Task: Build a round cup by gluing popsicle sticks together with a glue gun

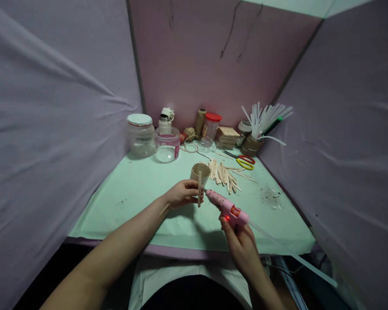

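Note:
Upright between the fingers of my left hand (185,193) is a popsicle stick (199,199), held above the table. My right hand (241,241) is wrapped around the handle of a pink hot glue gun (228,206), whose red light glows. Its nozzle points left and is at or very near the stick; contact is hard to tell. A long clear glue stick (297,258) sticks out of the gun's back. Just behind my left hand stands a round cup (200,170) that looks lined with sticks. Loose popsicle sticks (224,176) lie in a pile to its right.
Scissors (244,162) with red and yellow handles lie behind the pile. Along the back stand a lidded jar (140,137), an open clear tub (167,146), a red-lidded jar (211,129), stacked wooden squares (226,137) and a holder (250,145) of glue sticks. Cloth walls enclose both sides.

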`<move>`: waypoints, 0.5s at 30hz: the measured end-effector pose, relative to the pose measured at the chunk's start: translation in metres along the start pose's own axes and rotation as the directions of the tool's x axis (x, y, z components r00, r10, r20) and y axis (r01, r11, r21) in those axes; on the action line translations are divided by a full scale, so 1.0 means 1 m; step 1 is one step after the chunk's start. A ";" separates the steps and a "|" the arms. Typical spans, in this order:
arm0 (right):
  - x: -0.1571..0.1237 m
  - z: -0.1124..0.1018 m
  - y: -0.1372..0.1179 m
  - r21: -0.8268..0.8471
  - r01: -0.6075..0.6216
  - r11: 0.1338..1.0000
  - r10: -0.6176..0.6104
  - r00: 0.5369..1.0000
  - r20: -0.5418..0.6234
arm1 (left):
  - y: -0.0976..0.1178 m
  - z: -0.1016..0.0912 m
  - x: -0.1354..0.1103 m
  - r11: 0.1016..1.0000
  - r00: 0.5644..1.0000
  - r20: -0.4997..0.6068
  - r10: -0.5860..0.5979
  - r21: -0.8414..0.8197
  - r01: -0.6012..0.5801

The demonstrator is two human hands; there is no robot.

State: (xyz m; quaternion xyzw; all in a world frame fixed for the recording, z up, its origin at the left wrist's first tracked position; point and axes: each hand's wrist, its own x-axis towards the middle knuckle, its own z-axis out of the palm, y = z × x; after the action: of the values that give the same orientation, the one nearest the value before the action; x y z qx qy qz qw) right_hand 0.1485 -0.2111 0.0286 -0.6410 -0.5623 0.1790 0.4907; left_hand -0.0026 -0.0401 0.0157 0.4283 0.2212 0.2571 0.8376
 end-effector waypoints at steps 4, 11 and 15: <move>-0.001 0.000 0.003 0.005 -0.007 1.000 0.007 1.000 0.031 | 0.000 -0.001 0.001 1.000 1.000 -0.016 0.005 0.002 -0.005; -0.001 0.002 0.004 0.028 -0.015 1.000 0.013 0.998 0.061 | 0.001 0.000 0.000 1.000 0.999 -0.036 0.010 -0.012 -0.011; -0.002 0.002 0.006 0.021 -0.009 1.000 0.007 0.998 0.066 | 0.004 0.002 -0.001 1.000 0.999 -0.034 0.023 -0.010 -0.024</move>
State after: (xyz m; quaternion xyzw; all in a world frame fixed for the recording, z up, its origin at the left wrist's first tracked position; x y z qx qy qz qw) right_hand 0.1497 -0.2111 0.0227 -0.6318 -0.5736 0.2079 0.4781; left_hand -0.0029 -0.0400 0.0206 0.4221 0.2289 0.2754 0.8328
